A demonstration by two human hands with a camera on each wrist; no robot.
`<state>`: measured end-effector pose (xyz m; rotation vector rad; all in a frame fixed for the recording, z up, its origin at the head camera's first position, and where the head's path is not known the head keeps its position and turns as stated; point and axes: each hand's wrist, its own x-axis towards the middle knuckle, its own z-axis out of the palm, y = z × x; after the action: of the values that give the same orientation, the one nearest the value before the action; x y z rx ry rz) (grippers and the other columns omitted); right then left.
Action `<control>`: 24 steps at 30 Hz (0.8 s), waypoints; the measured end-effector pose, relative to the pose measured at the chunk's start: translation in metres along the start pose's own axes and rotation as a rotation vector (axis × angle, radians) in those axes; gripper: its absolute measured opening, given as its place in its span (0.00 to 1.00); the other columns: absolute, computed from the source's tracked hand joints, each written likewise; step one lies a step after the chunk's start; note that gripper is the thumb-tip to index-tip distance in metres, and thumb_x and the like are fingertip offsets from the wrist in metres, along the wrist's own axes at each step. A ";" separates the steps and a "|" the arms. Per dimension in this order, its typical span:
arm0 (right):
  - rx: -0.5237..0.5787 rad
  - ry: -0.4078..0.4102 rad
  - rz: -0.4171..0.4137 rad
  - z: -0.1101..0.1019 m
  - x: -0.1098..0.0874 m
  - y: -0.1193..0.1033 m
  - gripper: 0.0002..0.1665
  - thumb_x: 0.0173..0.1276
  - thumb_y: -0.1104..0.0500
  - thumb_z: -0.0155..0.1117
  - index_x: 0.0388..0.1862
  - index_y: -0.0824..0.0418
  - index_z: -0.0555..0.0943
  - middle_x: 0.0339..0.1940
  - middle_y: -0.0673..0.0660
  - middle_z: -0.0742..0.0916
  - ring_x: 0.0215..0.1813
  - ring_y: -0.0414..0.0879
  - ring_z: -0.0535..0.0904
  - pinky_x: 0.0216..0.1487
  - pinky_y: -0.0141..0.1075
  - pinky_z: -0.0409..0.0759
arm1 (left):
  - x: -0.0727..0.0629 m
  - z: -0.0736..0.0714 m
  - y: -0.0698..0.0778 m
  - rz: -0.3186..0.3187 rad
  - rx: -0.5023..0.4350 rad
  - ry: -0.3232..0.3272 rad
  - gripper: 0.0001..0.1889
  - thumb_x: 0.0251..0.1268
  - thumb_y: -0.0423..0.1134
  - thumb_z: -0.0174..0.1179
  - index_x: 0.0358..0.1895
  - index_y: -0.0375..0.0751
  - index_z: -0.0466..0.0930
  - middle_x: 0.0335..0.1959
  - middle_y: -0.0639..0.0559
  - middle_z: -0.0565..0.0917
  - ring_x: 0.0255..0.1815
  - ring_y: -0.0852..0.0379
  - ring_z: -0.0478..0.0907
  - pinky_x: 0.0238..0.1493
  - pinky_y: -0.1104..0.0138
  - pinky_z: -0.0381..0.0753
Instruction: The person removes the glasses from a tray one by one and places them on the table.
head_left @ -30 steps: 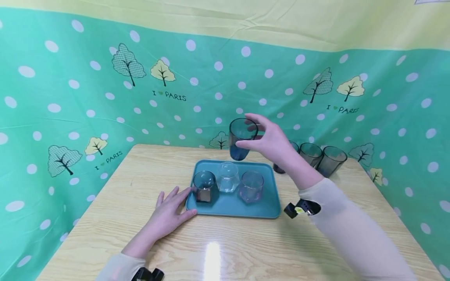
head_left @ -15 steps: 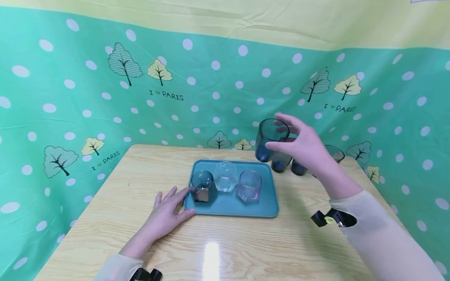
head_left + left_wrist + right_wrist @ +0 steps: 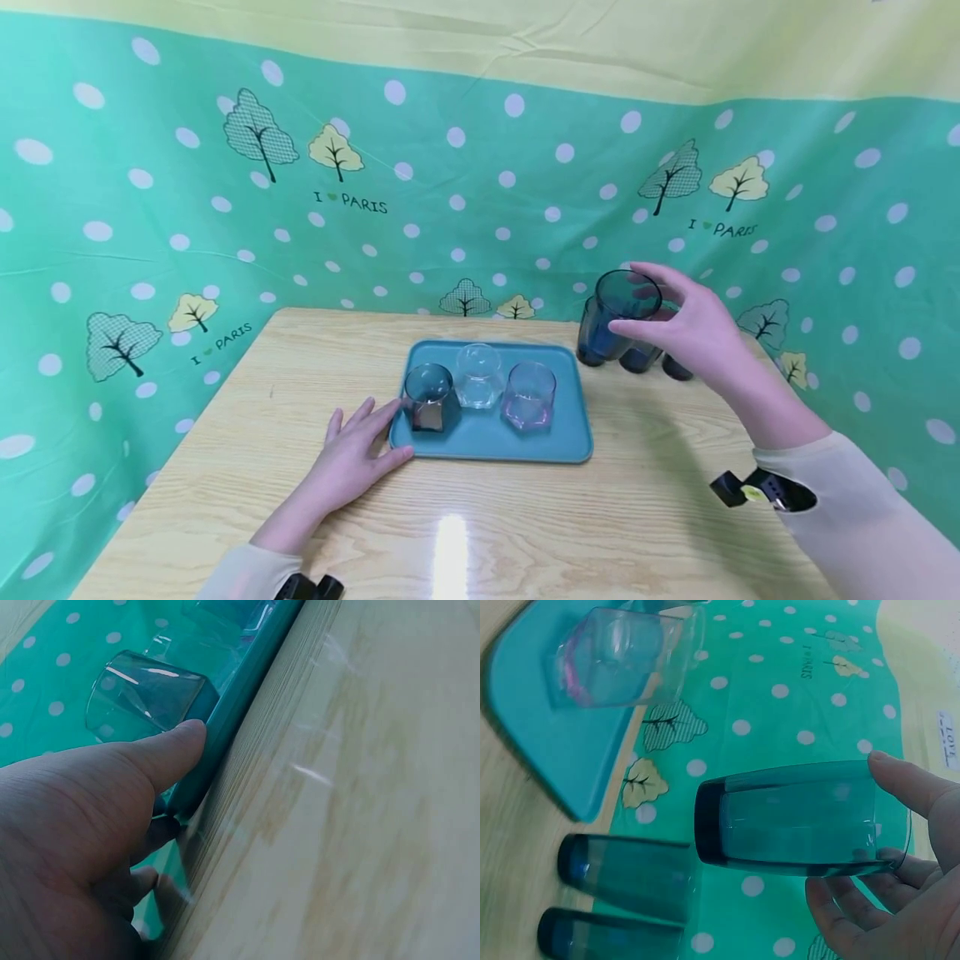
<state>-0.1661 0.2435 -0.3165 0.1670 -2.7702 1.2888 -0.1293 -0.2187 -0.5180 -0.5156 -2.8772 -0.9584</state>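
My right hand point(image 3: 693, 329) holds a tall smoky blue glass point(image 3: 628, 298) near its rim, thumb on one side and fingers on the other. In the right wrist view, this glass point(image 3: 795, 817) is upright and off the table. Several similar tall glasses point(image 3: 589, 337) stand behind and below it, partly hidden by the hand. My left hand point(image 3: 348, 462) rests at the left front corner of the blue tray point(image 3: 487, 446), fingers extended, the thumb touching its edge. On the tray stand a dark short glass point(image 3: 431, 396), a clear glass point(image 3: 478, 375) and a pinkish faceted glass point(image 3: 529, 396).
A light wooden table point(image 3: 525, 533) carries everything. Behind it and at both sides hangs a green dotted cloth point(image 3: 420, 217) printed with trees. The tall glasses stand close together, right of the tray near the table's back edge.
My right hand has carried the tall glass rightwards from above the tray's back edge to the other tall glasses, lowering it slightly. My left hand stays at the tray's corner.
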 end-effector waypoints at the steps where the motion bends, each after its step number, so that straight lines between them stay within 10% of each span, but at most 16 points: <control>1: -0.012 -0.002 0.007 -0.001 -0.002 0.002 0.59 0.68 0.37 0.84 0.91 0.41 0.64 0.79 0.57 0.76 0.75 0.64 0.77 0.71 0.59 0.79 | 0.000 0.000 0.000 -0.001 0.000 -0.001 0.43 0.76 0.58 0.72 0.84 0.38 0.69 0.81 0.39 0.75 0.86 0.26 0.57 0.81 0.25 0.33; 24: -0.107 -0.033 0.160 -0.042 -0.033 0.061 0.66 0.68 0.34 0.82 0.95 0.41 0.53 0.90 0.69 0.61 0.79 0.77 0.70 0.67 0.72 0.76 | 0.002 0.002 -0.001 -0.005 0.006 0.001 0.43 0.76 0.57 0.72 0.85 0.39 0.69 0.80 0.38 0.75 0.86 0.25 0.57 0.81 0.25 0.33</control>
<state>-0.1408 0.3164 -0.3399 -0.0423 -2.9244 1.1747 -0.1311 -0.2177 -0.5198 -0.5077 -2.8805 -0.9501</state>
